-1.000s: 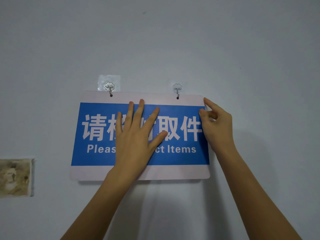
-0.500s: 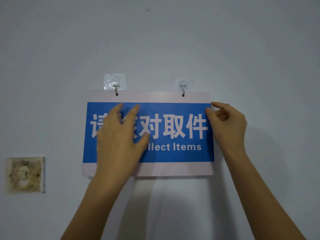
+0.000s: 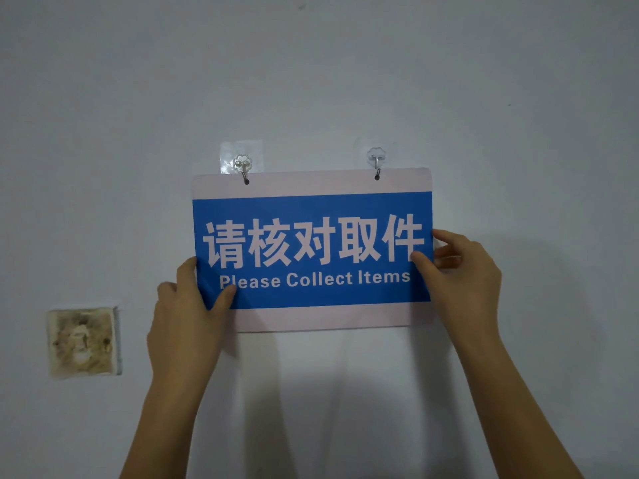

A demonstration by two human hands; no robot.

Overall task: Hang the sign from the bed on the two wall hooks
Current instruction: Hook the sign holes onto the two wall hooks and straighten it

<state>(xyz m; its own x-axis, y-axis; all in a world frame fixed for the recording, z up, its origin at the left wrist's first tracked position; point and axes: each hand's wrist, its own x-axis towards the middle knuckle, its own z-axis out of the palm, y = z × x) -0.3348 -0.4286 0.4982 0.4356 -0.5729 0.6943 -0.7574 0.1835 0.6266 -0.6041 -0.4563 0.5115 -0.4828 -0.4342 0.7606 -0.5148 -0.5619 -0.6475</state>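
The blue and white sign point(image 3: 313, 250) reading "Please Collect Items" is flat against the wall. Both of its top holes sit on the left hook point(image 3: 243, 165) and the right hook point(image 3: 376, 160), each a metal hook on a clear adhesive pad. My left hand point(image 3: 188, 316) grips the sign's lower left corner, thumb on the front. At the sign's right edge my right hand point(image 3: 460, 274) pinches it at mid height, thumb on the blue face. The sign's lower left corner is hidden by my left hand.
A stained, dirty square wall plate point(image 3: 83, 342) sits on the pale wall to the lower left of the sign. Bare wall surrounds the sign on all other sides.
My left hand slid from lying flat on the sign's face to gripping its lower left corner. The sign now hangs level; the view has shifted so the sign sits further right.
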